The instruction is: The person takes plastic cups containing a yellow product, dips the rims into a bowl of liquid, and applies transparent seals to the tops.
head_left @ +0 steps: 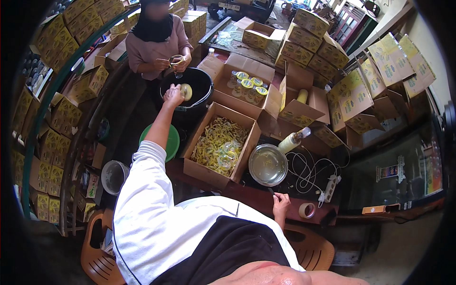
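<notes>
A clear, yellow-topped cup (186,91) tilts sideways at a black bucket's (202,87) mouth; a slim dark tool (271,191) slants near a metal bowl (268,183).

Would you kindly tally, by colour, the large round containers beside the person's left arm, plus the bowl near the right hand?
Black bucket: 1
Green container: 1
Grey bucket: 1
Silver bowl: 1
Total: 4

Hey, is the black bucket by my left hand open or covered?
Open: no lid covers the black bucket, and its dark inside shows beside your left hand. How full, I cannot tell.
</notes>
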Motion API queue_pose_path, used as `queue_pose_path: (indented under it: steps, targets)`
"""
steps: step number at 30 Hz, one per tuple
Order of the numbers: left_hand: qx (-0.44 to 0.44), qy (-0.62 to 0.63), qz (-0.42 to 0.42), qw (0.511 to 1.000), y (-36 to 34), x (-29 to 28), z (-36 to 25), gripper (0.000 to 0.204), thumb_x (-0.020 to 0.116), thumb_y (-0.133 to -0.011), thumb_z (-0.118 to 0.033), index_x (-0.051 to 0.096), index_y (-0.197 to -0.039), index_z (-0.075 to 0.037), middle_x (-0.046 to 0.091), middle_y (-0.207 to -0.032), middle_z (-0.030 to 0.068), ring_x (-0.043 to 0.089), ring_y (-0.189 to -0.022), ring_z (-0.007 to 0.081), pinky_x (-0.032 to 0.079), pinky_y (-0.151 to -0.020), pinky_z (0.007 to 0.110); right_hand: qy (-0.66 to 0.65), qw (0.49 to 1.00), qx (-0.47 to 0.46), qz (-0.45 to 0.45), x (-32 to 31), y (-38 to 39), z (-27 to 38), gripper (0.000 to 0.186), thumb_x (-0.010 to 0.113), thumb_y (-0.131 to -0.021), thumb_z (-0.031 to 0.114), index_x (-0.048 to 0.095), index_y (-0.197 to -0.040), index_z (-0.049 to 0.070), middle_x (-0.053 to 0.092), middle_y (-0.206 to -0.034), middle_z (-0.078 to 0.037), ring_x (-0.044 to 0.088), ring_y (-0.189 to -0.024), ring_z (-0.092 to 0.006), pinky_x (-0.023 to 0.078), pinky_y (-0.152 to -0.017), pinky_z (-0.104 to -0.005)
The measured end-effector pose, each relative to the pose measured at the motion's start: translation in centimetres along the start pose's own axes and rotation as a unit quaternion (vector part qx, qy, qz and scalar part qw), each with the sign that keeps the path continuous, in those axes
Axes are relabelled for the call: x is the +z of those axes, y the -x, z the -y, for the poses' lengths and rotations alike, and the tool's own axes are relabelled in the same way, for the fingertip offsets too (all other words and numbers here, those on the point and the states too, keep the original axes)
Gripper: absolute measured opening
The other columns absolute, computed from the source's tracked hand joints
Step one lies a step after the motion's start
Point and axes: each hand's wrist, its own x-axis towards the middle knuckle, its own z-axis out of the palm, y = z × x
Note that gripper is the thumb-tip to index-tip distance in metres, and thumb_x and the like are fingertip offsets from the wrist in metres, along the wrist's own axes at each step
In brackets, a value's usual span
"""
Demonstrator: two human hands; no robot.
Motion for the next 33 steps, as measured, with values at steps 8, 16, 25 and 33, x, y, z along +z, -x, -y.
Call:
queue_pose_path:
  steps: [8,16,25,33]
  targets:
    - [0.102,-0.061,0.198,0.973,-0.8,-1.9,-0.5,0.067,0.083,-0.066,-0.033,0.060,-0.128,-0.018,0.058,-0.115,0.0123,0.063,-0.103,0.0332,0.052,-0.088,0.045,0.023,0.999,0.003,0.025,1.9,-1.7,2.3,0.013,0.072,-0.076,0.004,0.072,-0.089,0.005,0.061,-0.084,-0.011,0.061,-0.080,-0.0287,0.049,-0.074,-0.0394]
    - [0.104,0.005,0.269,0.957,-0.5,-1.5,0.8,0.054,0.077,-0.073,-0.038,0.064,-0.123,-0.020,0.067,-0.107,0.0137,0.065,-0.102,0.0313,0.052,-0.087,0.045,0.025,0.999,-0.017,0.045,3.9,-3.8,5.5,0.011,0.072,-0.077,0.003,0.072,-0.088,0.004,0.064,-0.087,-0.012,0.063,-0.084,-0.0292,0.049,-0.076,-0.0390]
    - [0.125,0.103,0.144,0.976,0.4,-2.4,-0.1,0.054,0.076,-0.076,-0.032,0.063,-0.124,-0.011,0.068,-0.105,0.0131,0.060,-0.101,0.0312,0.048,-0.091,0.041,0.027,0.998,0.019,0.049,5.4,-4.3,9.4,0.010,0.071,-0.079,0.005,0.071,-0.089,0.004,0.063,-0.087,-0.012,0.063,-0.086,-0.0299,0.049,-0.079,-0.0385]
    - [0.104,0.624,0.199,0.749,5.2,1.8,-3.2,0.069,0.074,-0.083,-0.007,0.042,-0.144,-0.007,0.063,-0.105,0.0079,0.065,-0.093,0.0137,0.053,-0.073,0.025,0.014,0.998,-0.009,0.058,5.8,-4.1,7.4,0.010,0.071,-0.079,0.007,0.072,-0.089,0.005,0.064,-0.089,-0.013,0.063,-0.087,-0.0314,0.049,-0.080,-0.0398]
